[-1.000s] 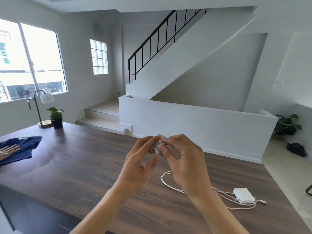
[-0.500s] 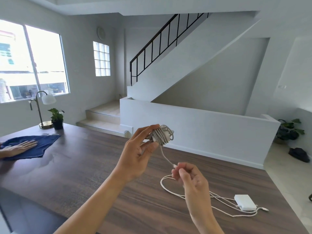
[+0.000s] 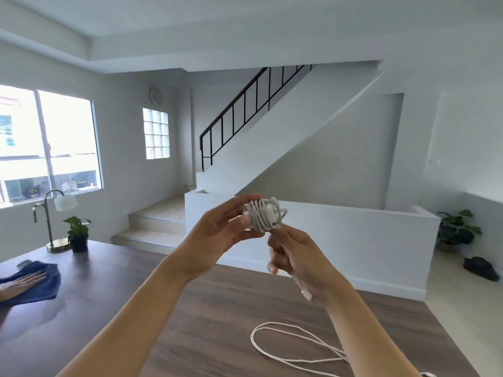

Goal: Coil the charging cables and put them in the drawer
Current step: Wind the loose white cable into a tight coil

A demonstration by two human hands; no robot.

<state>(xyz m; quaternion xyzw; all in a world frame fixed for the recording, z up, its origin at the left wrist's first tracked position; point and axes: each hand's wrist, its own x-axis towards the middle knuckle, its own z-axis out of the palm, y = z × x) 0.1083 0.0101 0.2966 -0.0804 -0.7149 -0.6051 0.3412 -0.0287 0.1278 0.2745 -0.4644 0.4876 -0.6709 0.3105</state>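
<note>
Both hands hover above the table (image 3: 190,317): my left hand (image 3: 220,236) pinches the wound cable bundle (image 3: 263,215); my right hand (image 3: 298,258), lower half a second ago, is now just beneath it, curled round the loose tail (image 3: 306,294). A second cable (image 3: 292,326) lies uncoiled on the table.

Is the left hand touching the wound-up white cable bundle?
Touching. The head view shows the left hand gripping the cable bundle between thumb and fingertips.
</note>
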